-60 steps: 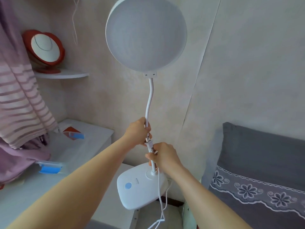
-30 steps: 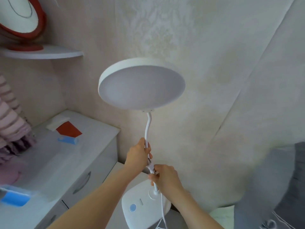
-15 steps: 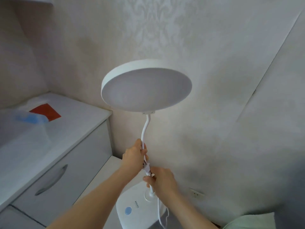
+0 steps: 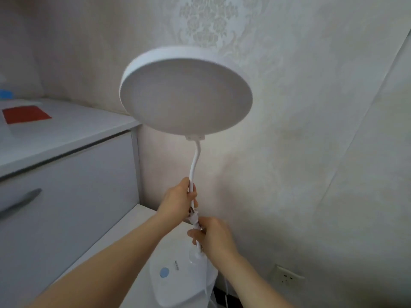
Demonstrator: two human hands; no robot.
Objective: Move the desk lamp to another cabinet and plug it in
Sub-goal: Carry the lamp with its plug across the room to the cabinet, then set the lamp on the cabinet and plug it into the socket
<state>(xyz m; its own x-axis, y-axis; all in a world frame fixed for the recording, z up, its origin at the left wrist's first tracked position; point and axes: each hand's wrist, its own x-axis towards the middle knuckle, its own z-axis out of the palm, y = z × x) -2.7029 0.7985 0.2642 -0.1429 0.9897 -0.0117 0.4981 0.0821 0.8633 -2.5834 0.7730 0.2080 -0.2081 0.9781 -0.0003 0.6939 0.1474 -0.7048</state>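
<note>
Wallpapered wall [image 4: 311, 130], matte with an embossed pattern, behind both hands. Tall white cabinet [image 4: 66, 185] left of the hands, smooth front, curved dark handle. Lower white cabinet [image 4: 124, 236] under the forearms. White plastic desk lamp [image 4: 186, 94]: long axis near upright, flat round head above the hands and tilted face-down toward the camera, thin gooseneck stem [image 4: 194, 161], rounded base [image 4: 178, 283] below the hands with a blue button; whether the base rests on the cabinet, can't tell. Left hand [image 4: 178, 201] clenched round the stem. Right hand [image 4: 213, 236] just below, gripping stem and plug [image 4: 193, 215], prongs up. Wall socket [image 4: 287, 277] lower right of the right hand.
</note>
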